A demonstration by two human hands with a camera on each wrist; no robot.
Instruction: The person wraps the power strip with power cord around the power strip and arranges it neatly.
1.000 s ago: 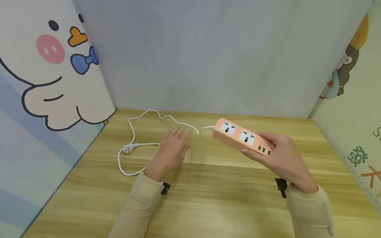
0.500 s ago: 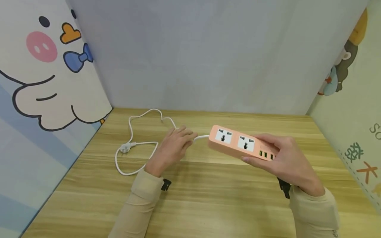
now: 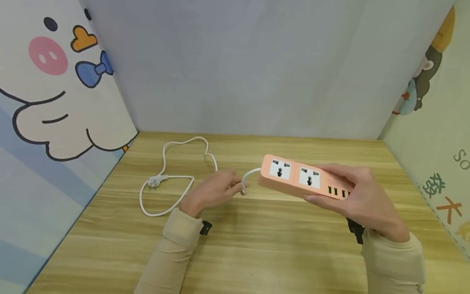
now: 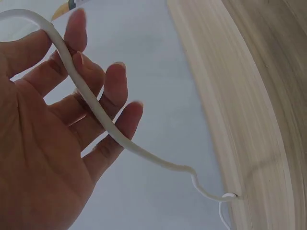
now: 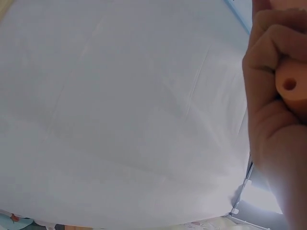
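A peach-coloured power strip (image 3: 290, 179) with two white sockets and several USB ports is held up by my right hand (image 3: 367, 200). The fingers lie along its far side, the thumb along its near side. In the right wrist view, curled fingers wrap its end (image 5: 292, 88). A white power cord (image 3: 247, 177) runs from the strip's left end to my left hand (image 3: 214, 190). The left wrist view shows the cord (image 4: 93, 100) crossing my left fingers, pinched between the thumb and a fingertip. The cord's plug (image 3: 155, 181) lies on the wooden table at the left.
Loops of the cord lie around the plug on the wooden table (image 3: 257, 245). A pale grey backdrop (image 3: 249, 69) stands behind the table. Cartoon-printed panels (image 3: 73, 122) flank it at the left and right.
My left hand has come down from over the cord and now holds it near the strip, bending it into a curve. The strip has turned more level and shifted slightly right in view.
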